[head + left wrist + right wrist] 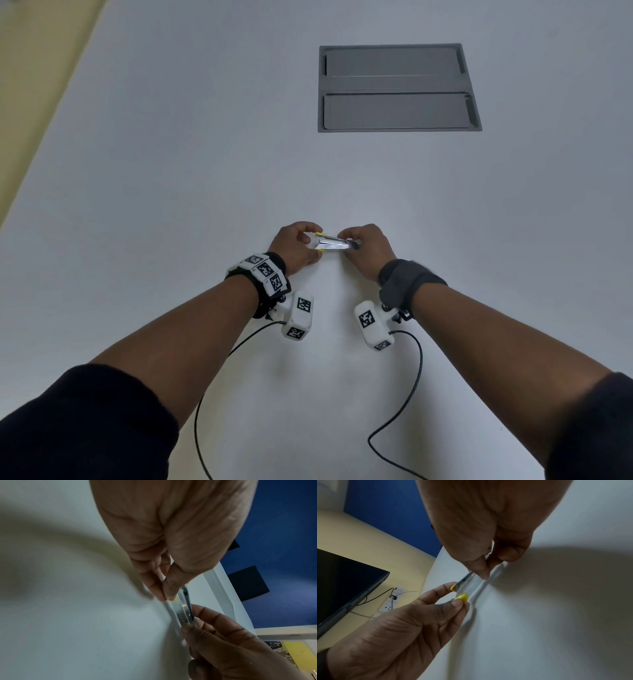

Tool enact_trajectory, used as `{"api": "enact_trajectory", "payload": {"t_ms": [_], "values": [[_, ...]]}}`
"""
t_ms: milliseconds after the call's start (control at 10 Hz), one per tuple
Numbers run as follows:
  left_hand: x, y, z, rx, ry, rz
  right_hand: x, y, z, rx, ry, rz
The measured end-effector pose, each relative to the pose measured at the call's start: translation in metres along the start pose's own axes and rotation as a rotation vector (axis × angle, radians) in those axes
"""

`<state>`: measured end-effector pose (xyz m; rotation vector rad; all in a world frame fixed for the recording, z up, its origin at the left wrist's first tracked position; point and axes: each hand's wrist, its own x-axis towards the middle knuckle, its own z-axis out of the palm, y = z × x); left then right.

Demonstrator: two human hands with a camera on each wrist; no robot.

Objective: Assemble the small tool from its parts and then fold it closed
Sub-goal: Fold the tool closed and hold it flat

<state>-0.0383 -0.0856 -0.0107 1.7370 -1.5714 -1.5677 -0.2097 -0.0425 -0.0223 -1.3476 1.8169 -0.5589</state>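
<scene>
A small metal tool (334,244) with yellow plastic ends lies just above the white table between my two hands. My left hand (297,244) pinches its yellow left end (462,597) with thumb and fingertips. My right hand (365,246) pinches the right end of the metal body (471,582) between thumb and forefinger. In the left wrist view the silver channel of the tool (183,609) runs between both sets of fingertips, with a dark part along its far side. The tool's right tip is hidden under my right fingers.
A grey recessed panel (397,87) with two flaps is set into the table (171,171) far ahead, right of centre. Two black cables (404,404) trail from the wrist cameras toward me. A dark screen (342,585) and a power strip sit off the table's left side.
</scene>
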Motion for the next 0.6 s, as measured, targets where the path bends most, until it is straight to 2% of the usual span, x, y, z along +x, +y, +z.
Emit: {"api": "enact_trajectory", "payload": {"t_ms": [100,400,600], "values": [[0.005,-0.003,0.001,0.066,0.0,-0.005,0.005,0.005,0.002,0.009,-0.006,0.034],[0.004,-0.015,-0.001,0.069,0.008,-0.032,0.002,0.007,0.005,0.019,0.0,0.017],[-0.018,-0.01,-0.021,0.054,-0.028,-0.027,-0.016,0.001,-0.013,0.003,0.001,0.047]]}}
